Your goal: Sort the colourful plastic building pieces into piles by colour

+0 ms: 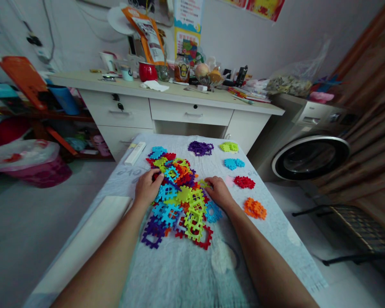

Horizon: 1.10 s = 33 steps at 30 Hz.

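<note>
A heap of square, notched plastic building pieces in blue, purple, yellow-green, red and orange covers the middle of the cloth-topped table. At the heap's left edge, my left hand has its thumb and fingers closed together; a dark bit shows between them, too small to name. My right hand is on the heap's right side, its fingertips pinching a yellow-green notched piece. Just below that hand lies a blue notched piece.
Small same-colour groups sit apart: purple, yellow-green, blue, red and orange. A white bar lies at the back left. Beyond stand a cluttered white desk and a washing machine.
</note>
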### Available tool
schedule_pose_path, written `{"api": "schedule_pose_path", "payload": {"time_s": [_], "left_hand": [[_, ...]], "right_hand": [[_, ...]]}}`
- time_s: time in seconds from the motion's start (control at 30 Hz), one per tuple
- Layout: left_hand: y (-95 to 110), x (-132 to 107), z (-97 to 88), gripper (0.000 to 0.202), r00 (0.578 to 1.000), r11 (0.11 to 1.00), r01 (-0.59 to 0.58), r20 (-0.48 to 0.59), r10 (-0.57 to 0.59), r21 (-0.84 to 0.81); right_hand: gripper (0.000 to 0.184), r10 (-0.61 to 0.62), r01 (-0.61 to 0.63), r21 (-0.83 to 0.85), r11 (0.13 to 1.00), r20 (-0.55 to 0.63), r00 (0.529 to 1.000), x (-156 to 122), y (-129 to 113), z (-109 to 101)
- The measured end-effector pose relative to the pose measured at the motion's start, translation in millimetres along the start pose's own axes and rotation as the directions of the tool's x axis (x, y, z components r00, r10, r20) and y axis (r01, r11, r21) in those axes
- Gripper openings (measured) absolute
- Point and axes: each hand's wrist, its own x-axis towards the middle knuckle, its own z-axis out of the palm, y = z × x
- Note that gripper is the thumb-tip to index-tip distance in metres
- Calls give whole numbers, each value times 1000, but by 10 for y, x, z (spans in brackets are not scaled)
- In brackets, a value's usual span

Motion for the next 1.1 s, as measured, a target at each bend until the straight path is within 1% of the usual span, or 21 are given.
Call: {"api": "schedule_pose_path", "payload": {"time_s": [0.13, 0.23, 0.33, 0.4, 0.43, 0.57, 0.67, 0.73, 0.8, 0.87, 0.9, 0.93, 1.0, 1.07, 1.1], "left_hand": [[10, 1, -4, 45, 1000, 1000, 5, 0, -4, 11], [-4, 1, 3, 45, 1000, 1000, -4, -9, 4, 8], [-17, 1, 11, 46, 1000, 1000, -18, -16, 18, -4], [-20, 0, 15, 47, 1000, 1000, -14, -17, 14, -5], [-22, 0, 16, 47, 1000, 1000, -10, -18, 10, -4], [-39, -1, 20, 47, 1000, 1000, -7, -13, 7, -18], [-56, -2, 24, 48, 1000, 999, 1, -6, -1, -32], [-59, -3, 25, 48, 1000, 999, 4, -3, -4, -34], [-52, -3, 23, 48, 1000, 999, 3, 0, -3, -34], [-42, -4, 21, 47, 1000, 999, 4, 1, -4, -35], [-39, -4, 20, 47, 1000, 999, 7, -1, -7, -34], [-38, -4, 19, 47, 1000, 999, 10, -2, -10, -32], [-42, -4, 17, 46, 1000, 1000, 11, -6, -11, -30], [-50, -4, 16, 45, 1000, 999, 3, -7, -3, -33], [-53, -3, 15, 45, 1000, 999, 0, -6, 0, -33]], "right_hand": [[30, 16, -14, 32, 999, -69, 998, -26, 63, 12], [28, 70, -48, 131, 990, -166, 984, -41, 96, 11], [15, 136, -73, 258, 963, -235, 962, -20, 131, -4], [7, 179, -87, 336, 938, -251, 951, 37, 168, -34], [7, 203, -97, 373, 923, -255, 945, 83, 193, -60], [12, 310, -130, 541, 831, -256, 916, 385, 338, -233], [15, 405, -127, 669, 733, -279, 871, 704, 509, -384], [13, 488, -124, 732, 670, -308, 817, 932, 653, -461], [11, 588, -144, 770, 621, -337, 735, 1152, 804, -512], [12, 662, -173, 782, 599, -363, 656, 1350, 945, -545], [14, 681, -186, 779, 599, -374, 630, 1437, 1005, -556], [15, 688, -196, 772, 605, -382, 617, 1514, 1057, -566], [14, 681, -216, 749, 627, -391, 620, 1637, 1137, -585], [8, 655, -235, 713, 660, -394, 644, 1722, 1187, -603], [13, 636, -242, 692, 680, -392, 665, 1752, 1203, -611]]}}
